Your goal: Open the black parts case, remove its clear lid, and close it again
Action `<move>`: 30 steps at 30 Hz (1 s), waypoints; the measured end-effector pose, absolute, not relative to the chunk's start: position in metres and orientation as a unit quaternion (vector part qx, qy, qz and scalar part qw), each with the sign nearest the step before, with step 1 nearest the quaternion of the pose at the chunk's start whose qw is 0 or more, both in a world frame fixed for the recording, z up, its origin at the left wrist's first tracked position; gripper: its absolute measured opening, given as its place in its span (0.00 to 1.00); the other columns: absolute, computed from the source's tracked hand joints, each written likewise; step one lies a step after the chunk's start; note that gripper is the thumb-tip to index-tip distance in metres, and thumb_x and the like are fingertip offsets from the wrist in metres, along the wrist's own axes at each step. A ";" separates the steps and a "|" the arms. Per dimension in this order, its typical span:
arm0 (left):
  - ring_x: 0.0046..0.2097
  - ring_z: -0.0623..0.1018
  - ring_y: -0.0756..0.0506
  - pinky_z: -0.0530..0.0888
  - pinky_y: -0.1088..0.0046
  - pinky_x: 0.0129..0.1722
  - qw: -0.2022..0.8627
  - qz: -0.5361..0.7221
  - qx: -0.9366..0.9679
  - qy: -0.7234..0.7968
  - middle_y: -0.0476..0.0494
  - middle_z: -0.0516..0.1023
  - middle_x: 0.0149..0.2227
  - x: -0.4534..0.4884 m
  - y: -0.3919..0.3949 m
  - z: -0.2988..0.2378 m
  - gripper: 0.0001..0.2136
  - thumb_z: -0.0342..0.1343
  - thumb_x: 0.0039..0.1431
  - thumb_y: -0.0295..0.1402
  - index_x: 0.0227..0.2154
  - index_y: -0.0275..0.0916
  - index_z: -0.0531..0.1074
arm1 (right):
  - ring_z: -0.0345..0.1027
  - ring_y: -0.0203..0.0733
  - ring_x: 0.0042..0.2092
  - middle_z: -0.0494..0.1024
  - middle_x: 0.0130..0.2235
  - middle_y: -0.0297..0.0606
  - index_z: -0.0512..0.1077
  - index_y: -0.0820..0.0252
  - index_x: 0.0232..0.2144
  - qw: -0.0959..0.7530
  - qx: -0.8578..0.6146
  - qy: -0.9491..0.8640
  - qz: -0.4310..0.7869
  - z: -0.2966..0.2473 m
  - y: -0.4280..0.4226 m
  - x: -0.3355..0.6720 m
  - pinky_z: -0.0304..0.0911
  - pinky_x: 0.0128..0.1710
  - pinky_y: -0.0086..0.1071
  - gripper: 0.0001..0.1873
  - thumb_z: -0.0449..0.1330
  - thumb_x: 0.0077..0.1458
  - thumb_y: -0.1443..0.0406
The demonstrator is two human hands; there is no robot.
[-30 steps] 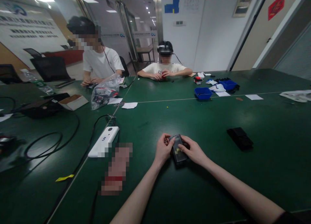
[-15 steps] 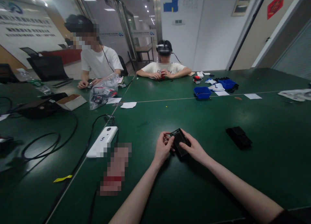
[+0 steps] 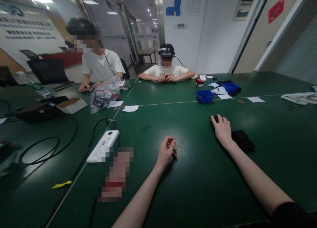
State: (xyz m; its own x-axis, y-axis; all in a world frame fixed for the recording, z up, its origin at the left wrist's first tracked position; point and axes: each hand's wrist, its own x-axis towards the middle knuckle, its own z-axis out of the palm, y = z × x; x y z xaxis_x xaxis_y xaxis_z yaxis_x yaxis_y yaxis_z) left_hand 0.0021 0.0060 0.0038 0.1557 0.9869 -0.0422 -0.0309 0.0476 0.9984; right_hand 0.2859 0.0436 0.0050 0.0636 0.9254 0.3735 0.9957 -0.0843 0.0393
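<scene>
The right hand (image 3: 223, 130) grasps a dark box (image 3: 216, 118), mostly hidden under its fingers, over the table (image 3: 188, 195). Just beside that wrist lies a black pouch (image 3: 242, 140). The left hand (image 3: 167, 150) is loosely curled, well apart from the box; whether it holds anything, I cannot tell. Farther out sits a blue tray (image 3: 205, 96).

Table (image 3: 195, 191): green, crossed by pale lines. Item (image 3: 216, 118) at the right hand (image 3: 223, 131), 3 o'clock: black. Case (image 3: 243, 140), just past 3 o'clock: black. Oblong device (image 3: 106, 143), 8 o'clock: white, dark numeral 5. Strip (image 3: 61, 184), 8 o'clock, farther out: yellow. Tray (image 3: 205, 98), short of 3 o'clock: blue. Sleeve (image 3: 292, 214), 4 o'clock: black.
</scene>
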 end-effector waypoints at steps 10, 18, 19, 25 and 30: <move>0.25 0.69 0.53 0.69 0.81 0.17 0.565 0.440 0.530 0.454 0.51 0.64 0.26 0.001 0.006 0.005 0.15 0.52 0.51 0.45 0.31 0.35 0.64 | 0.55 0.61 0.55 0.61 0.57 0.57 0.59 0.64 0.56 0.113 -0.734 -0.655 -0.138 0.002 0.056 0.290 0.55 0.47 0.55 0.29 0.40 0.53 0.75; 0.24 0.69 0.53 0.69 0.82 0.16 0.562 0.436 0.543 0.447 0.51 0.64 0.25 0.001 0.006 0.004 0.15 0.52 0.52 0.45 0.31 0.35 0.64 | 0.51 0.62 0.58 0.55 0.60 0.59 0.58 0.67 0.56 0.072 -0.716 -0.677 -0.152 0.021 0.027 0.285 0.54 0.50 0.52 0.26 0.48 0.54 0.67; 0.24 0.69 0.53 0.69 0.82 0.16 0.561 0.436 0.543 0.448 0.51 0.64 0.25 0.001 0.006 0.004 0.15 0.52 0.51 0.45 0.31 0.35 0.64 | 0.51 0.62 0.58 0.55 0.59 0.59 0.57 0.67 0.56 0.073 -0.720 -0.673 -0.153 0.024 0.019 0.288 0.54 0.50 0.52 0.27 0.48 0.54 0.65; 0.24 0.69 0.53 0.68 0.82 0.16 0.563 0.437 0.540 0.448 0.52 0.64 0.24 0.002 0.006 0.003 0.16 0.52 0.51 0.45 0.30 0.36 0.65 | 0.67 0.61 0.45 0.68 0.49 0.64 0.52 0.72 0.58 0.012 -0.827 -0.554 -0.090 0.037 -0.019 0.324 0.64 0.38 0.50 0.33 0.49 0.55 0.56; 0.23 0.69 0.53 0.68 0.82 0.16 0.558 0.438 0.543 0.450 0.51 0.64 0.23 0.002 0.006 0.003 0.15 0.52 0.51 0.45 0.29 0.36 0.65 | 0.71 0.57 0.39 0.73 0.44 0.59 0.60 0.67 0.54 0.014 -0.854 -0.520 0.005 0.041 -0.026 0.338 0.68 0.31 0.46 0.30 0.48 0.55 0.52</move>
